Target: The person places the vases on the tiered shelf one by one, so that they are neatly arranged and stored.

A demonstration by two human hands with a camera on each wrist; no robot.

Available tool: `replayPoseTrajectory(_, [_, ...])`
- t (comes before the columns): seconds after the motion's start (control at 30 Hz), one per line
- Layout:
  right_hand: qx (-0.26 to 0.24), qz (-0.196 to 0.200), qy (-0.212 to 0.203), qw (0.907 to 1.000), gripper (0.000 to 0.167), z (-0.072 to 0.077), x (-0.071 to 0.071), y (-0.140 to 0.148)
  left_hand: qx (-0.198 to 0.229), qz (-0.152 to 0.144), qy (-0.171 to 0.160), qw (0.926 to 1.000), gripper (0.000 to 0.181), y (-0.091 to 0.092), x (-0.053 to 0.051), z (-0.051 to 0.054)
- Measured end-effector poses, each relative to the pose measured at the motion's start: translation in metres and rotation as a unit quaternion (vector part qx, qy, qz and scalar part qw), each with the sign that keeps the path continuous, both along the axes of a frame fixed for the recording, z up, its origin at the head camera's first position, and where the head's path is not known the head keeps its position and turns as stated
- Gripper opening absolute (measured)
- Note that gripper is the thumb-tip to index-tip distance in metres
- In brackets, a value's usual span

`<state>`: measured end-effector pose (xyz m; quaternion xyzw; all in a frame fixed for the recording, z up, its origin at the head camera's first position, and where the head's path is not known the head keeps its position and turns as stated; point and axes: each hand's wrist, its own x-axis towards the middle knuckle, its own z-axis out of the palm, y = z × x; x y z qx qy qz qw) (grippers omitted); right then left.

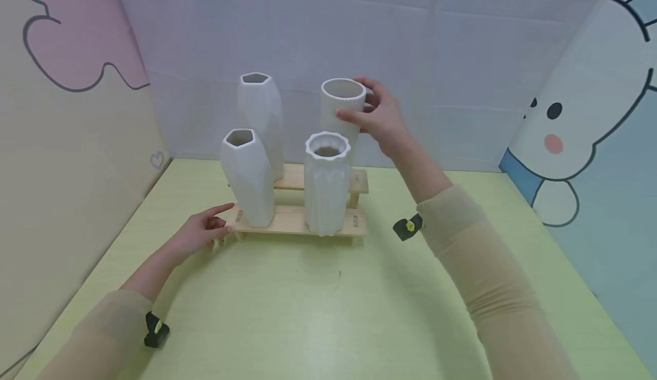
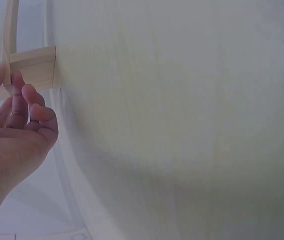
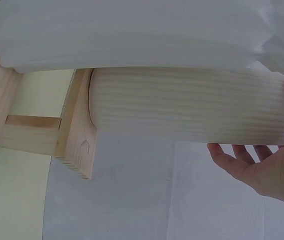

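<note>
Near its rim, the right hand (image 1: 382, 114) grips a white cylindrical vase (image 1: 343, 89), thumb in front and fingers around the far side. The right wrist view shows fine ribs on this vase (image 3: 182, 105), its base on the rear step. At the left end of a two-step wooden stand (image 1: 292, 220), the left hand (image 1: 202, 229) pinches the lower board between thumb and fingers. A white fluted vase (image 1: 327, 191) with a scalloped rim stands on the lower step, in front of the cylindrical one. The shorter faceted vase (image 1: 248, 180) shares that step.
A taller white faceted vase (image 1: 262, 106) stands on the rear step at left. The stand sits toward the back of a pale yellow-green table (image 1: 318, 311). A pale cloth backdrop (image 1: 462, 83) rises behind, with printed panels (image 1: 580, 140) on both sides.
</note>
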<state>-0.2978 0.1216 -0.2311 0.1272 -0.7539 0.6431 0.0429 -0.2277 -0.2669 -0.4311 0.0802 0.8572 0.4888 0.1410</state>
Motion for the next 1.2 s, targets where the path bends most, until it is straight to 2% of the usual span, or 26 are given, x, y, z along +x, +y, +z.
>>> replayPoseTrajectory(0.57, [0.057, 0.041, 0.010, 0.9975, 0.078, 0.000, -0.002, -0.005, 0.008, -0.003, -0.001, 1.0000, 0.066, 0.000, -0.001, -0.001])
replayPoseTrajectory(0.87, [0.060, 0.050, 0.012, 0.9969, 0.079, -0.003, -0.003, -0.003, 0.009, -0.003, 0.001, 1.0000, 0.066, 0.000, 0.000, -0.001])
replayPoseTrajectory(1.03, [0.058, 0.060, 0.010, 0.9964, 0.082, -0.002, 0.000, -0.002, -0.013, -0.007, 0.003, 0.9999, 0.066, -0.001, -0.001, 0.004])
replayPoseTrajectory(1.2, [0.057, 0.067, 0.009, 0.9961, 0.084, 0.002, 0.007, 0.005, -0.061, -0.035, 0.030, 0.9971, 0.069, -0.001, 0.000, 0.013])
